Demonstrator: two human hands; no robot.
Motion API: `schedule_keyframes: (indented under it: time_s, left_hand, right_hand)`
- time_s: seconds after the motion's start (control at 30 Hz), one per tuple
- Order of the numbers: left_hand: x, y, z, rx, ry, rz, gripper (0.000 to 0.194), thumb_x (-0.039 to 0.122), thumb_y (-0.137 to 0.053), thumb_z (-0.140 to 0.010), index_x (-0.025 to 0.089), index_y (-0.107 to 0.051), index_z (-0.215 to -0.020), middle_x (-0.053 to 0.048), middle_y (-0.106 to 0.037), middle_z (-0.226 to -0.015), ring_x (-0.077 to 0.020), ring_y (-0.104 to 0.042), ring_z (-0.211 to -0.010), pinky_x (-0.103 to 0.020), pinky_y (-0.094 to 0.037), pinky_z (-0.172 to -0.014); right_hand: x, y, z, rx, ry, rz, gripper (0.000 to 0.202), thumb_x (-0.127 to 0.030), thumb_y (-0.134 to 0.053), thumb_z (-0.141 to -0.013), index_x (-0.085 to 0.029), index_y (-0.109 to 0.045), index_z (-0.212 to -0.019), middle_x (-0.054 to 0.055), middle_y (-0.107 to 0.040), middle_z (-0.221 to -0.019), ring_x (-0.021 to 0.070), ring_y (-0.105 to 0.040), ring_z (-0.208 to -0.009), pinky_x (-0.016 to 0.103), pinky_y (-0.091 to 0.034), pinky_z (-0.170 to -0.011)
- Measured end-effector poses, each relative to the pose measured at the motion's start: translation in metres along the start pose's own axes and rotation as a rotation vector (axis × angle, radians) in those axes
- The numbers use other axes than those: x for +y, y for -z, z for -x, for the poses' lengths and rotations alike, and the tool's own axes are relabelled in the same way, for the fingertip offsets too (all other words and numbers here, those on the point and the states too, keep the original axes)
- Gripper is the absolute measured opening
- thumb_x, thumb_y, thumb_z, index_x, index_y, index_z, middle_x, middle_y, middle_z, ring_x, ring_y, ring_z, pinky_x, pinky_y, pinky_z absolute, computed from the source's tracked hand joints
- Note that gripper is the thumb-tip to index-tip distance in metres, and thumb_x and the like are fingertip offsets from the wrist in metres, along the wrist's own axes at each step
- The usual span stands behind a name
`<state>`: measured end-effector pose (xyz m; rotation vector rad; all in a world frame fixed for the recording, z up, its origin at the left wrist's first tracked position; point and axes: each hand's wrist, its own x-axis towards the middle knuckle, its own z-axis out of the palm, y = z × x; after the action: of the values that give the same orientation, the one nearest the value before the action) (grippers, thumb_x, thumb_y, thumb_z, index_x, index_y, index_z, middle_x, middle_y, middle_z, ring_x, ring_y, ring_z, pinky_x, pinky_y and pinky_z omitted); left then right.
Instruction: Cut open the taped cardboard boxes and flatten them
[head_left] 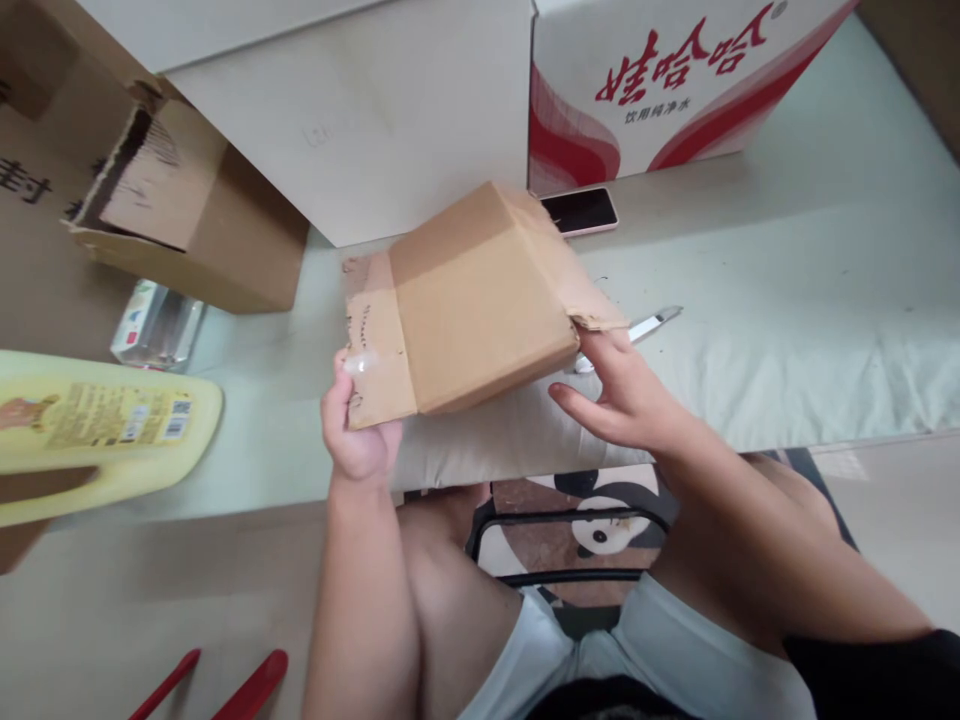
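Note:
A small brown cardboard box (480, 310) is tilted above the cloth-covered table in the head view. At its left end, handwriting and clear tape show on an outspread flap (371, 330). My left hand (361, 425) is closed on the lower corner of that flap. My right hand (619, 390) is at the box's right end, its fingertips touching or just under a torn flap (592, 305), with the thumb stretched apart. Behind that hand lies a slim silver-and-white tool (656, 323), possibly a cutter, partly hidden by the fingers.
Behind the box stand a plain white carton (360, 120) and a red-and-white water carton (675, 90). A phone (585, 211) lies before them. To the left are an open cardboard box (240, 220), a clear package (159, 325) and a yellow jug-like container (112, 430).

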<state>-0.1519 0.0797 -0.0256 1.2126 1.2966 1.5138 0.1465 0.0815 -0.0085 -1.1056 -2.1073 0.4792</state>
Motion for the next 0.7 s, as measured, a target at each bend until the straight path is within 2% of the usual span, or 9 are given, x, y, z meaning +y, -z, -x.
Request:
schedule_keyframes:
  time_s: [0.1,0.13,0.27,0.37,0.47,0.53,0.6,0.7]
  left_hand:
    - [-0.005,-0.006,0.001,-0.053,0.050,0.020,0.043,0.069,-0.051,-0.085,0.027,-0.058,-0.094,-0.006,-0.072,-0.117,-0.0272,-0.068,-0.115,-0.042,-0.057,-0.091]
    - [-0.006,-0.009,0.001,-0.046,0.048,0.046,0.041,0.068,-0.054,-0.084,0.027,-0.057,-0.092,-0.006,-0.072,-0.114,-0.0268,-0.068,-0.114,-0.041,-0.057,-0.091]
    - [-0.011,-0.019,-0.004,0.041,-0.008,0.100,0.041,0.066,-0.056,-0.080,0.027,-0.054,-0.089,-0.006,-0.070,-0.113,-0.0268,-0.065,-0.118,-0.042,-0.055,-0.097]
    - [-0.009,-0.024,-0.008,0.117,0.019,0.105,0.043,0.067,-0.058,-0.077,0.026,-0.056,-0.090,-0.008,-0.070,-0.114,-0.0279,-0.065,-0.118,-0.043,-0.055,-0.100]
    - [-0.004,-0.028,-0.009,0.145,0.099,0.155,0.039,0.060,-0.069,-0.070,0.027,-0.062,-0.090,-0.008,-0.072,-0.108,-0.0271,-0.067,-0.107,-0.041,-0.057,-0.090]
    - [0.001,-0.032,-0.008,0.130,0.149,0.184,0.034,0.052,-0.072,-0.067,0.026,-0.065,-0.088,-0.007,-0.072,-0.098,-0.0246,-0.067,-0.095,-0.038,-0.056,-0.081]
    - [0.007,-0.036,-0.007,0.129,0.154,0.212,0.027,0.045,-0.070,-0.068,0.023,-0.066,-0.083,-0.005,-0.069,-0.087,-0.0213,-0.064,-0.082,-0.033,-0.052,-0.074]
    - [0.015,-0.038,-0.003,0.151,0.107,0.236,0.023,0.041,-0.066,-0.065,0.022,-0.065,-0.077,-0.004,-0.063,-0.077,-0.0193,-0.059,-0.073,-0.030,-0.047,-0.066]
  right_hand:
    - [0.004,0.004,0.007,0.036,-0.030,0.022,0.065,-0.039,-0.055,-0.089,-0.014,-0.041,-0.147,0.021,-0.060,-0.138,0.0371,-0.055,-0.132,0.060,-0.046,-0.111]
    - [0.006,0.005,0.009,0.044,-0.050,0.026,0.064,-0.038,-0.055,-0.088,-0.014,-0.042,-0.146,0.021,-0.061,-0.134,0.0372,-0.057,-0.128,0.060,-0.047,-0.108]
    - [0.016,0.008,0.014,0.073,-0.196,0.024,0.043,-0.038,-0.060,-0.087,-0.020,-0.054,-0.126,0.012,-0.066,-0.109,0.0318,-0.065,-0.103,0.058,-0.050,-0.100]
    - [0.022,0.007,0.017,0.159,-0.317,-0.103,0.050,-0.053,-0.070,-0.082,-0.022,-0.053,-0.118,0.008,-0.065,-0.103,0.0267,-0.067,-0.092,0.047,-0.056,-0.086]
    - [0.022,0.007,0.019,0.299,-0.393,-0.269,0.055,-0.060,-0.076,-0.076,-0.022,-0.054,-0.110,0.004,-0.064,-0.092,0.0203,-0.062,-0.077,0.033,-0.052,-0.063]
    - [0.019,0.008,0.017,0.392,-0.433,-0.347,0.046,-0.058,-0.076,-0.077,-0.022,-0.059,-0.101,0.003,-0.065,-0.086,0.0180,-0.061,-0.075,0.030,-0.050,-0.062]
    - [0.015,0.011,0.015,0.455,-0.491,-0.472,0.037,-0.058,-0.069,-0.083,-0.022,-0.064,-0.089,0.002,-0.067,-0.081,0.0169,-0.063,-0.073,0.030,-0.051,-0.064]
    - [0.012,0.012,0.011,0.483,-0.607,-0.669,0.047,-0.065,-0.060,-0.088,-0.022,-0.065,-0.069,0.003,-0.066,-0.068,0.0156,-0.062,-0.064,0.029,-0.050,-0.061]
